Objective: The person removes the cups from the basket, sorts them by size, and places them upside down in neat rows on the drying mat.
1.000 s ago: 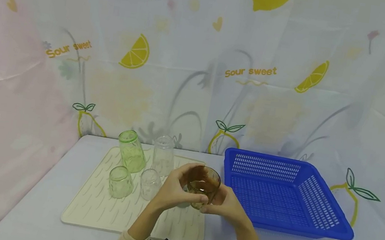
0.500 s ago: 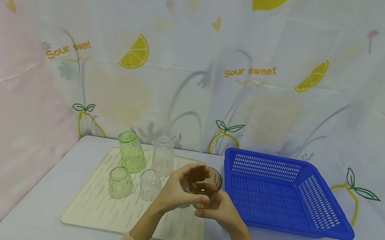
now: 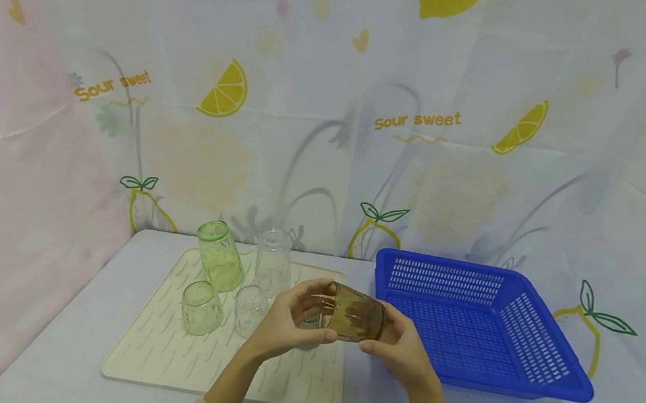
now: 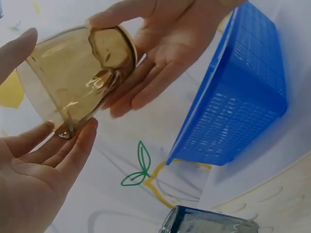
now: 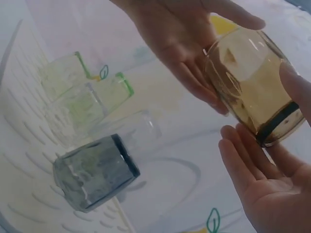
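Note:
An amber drinking glass (image 3: 356, 315) is held up on its side between both hands, over the right edge of the cream drying mat (image 3: 154, 363). My left hand (image 3: 287, 325) grips its rim end, thumb in front and fingers behind. The thick base end is in my right hand (image 3: 405, 355), thumb and fingers on opposite sides. Behind the left hand stands a blue-grey glass (image 5: 97, 172), mostly hidden in the head view. Further left on the mat are a short green glass (image 3: 201, 308), a tall green glass (image 3: 220, 257), a short clear glass (image 3: 250, 311) and a tall clear glass (image 3: 274, 264).
A blue perforated basket (image 3: 483, 379) sits on the white-covered table (image 3: 66, 338), right of the mat and close to the right hand. A lemon-print cloth (image 3: 313, 91) hangs behind the table.
The amber glass was tilted with its mouth upward and now lies sideways, mouth to the left. My right hand has shifted right onto its base; the left stays near the rim.

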